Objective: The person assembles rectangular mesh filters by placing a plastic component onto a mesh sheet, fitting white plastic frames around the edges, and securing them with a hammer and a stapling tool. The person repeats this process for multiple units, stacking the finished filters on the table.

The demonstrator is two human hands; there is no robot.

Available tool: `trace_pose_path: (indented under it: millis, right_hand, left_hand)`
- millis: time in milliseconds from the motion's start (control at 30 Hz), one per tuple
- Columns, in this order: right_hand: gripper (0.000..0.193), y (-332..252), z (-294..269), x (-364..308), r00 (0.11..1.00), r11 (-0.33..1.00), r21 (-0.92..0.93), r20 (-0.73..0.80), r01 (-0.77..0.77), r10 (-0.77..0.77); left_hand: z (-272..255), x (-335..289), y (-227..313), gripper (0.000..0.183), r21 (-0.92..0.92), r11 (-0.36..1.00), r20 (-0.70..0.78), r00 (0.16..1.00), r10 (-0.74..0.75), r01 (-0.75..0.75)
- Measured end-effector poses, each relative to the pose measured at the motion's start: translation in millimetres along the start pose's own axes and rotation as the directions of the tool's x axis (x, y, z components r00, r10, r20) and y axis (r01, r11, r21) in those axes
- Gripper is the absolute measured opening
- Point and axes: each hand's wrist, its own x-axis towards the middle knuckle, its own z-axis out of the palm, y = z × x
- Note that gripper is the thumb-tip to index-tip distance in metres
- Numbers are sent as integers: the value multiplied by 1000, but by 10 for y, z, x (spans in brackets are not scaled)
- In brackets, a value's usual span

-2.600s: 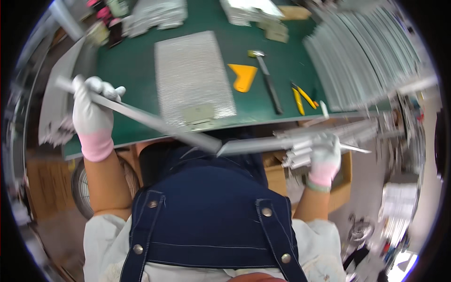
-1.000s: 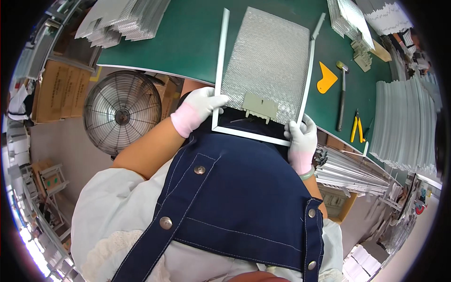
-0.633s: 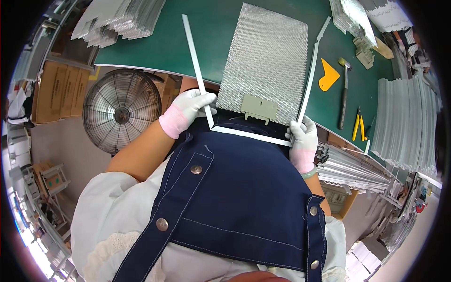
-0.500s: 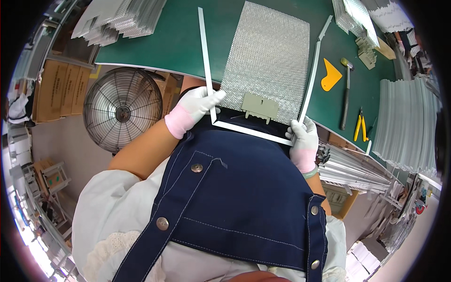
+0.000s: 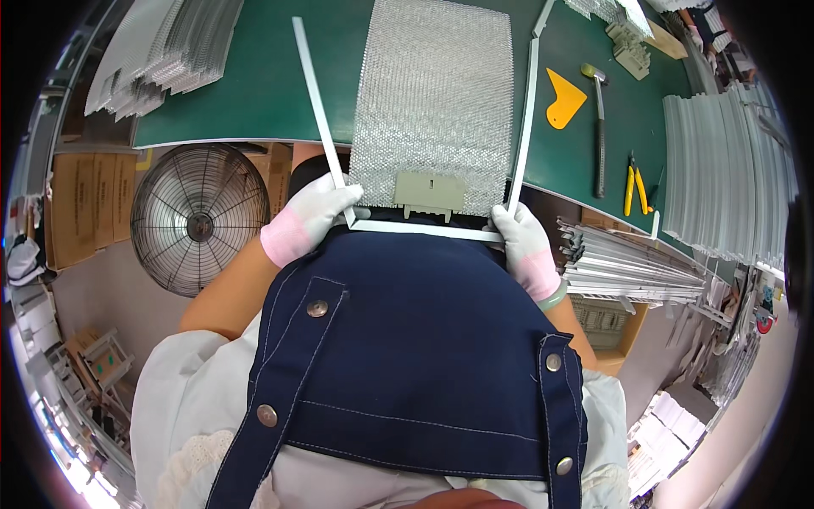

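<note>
Left hand (image 5: 315, 210) grips the white frame (image 5: 424, 228) (mesh panel (image 5: 437, 102) alongside, hammer (image 5: 600, 140) farther right).

Honestly can't read any lettering here. The boxes (image 5: 91, 208) on the left have faint marks that look like print, way too blurry to make out. The fan's hub (image 5: 200, 226) has some sort of badge, also mush. There's a tiny dark mark on the grey-green plate (image 5: 431, 193), but can't tell if it's printed or a slot.
</note>
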Motion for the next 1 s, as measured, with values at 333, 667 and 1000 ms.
trace_pose_path:
  millis: [333,667,1000]
  right_hand:
    - [19,40,201,225,991,709,697,-28,112,-130]
    - [17,19,94,145,966,927,273,-27,256,-258]
    - [26,46,246,183,940,892,313,-208,326,-271]
  left_hand:
    - [178,284,77,41,-158,967,-49,979,197,-202]
    - [278,233,92,41,-221,956,-86,980,180,-195]
    - [362,171,160,41,-102,983,-104,985,140,-151]
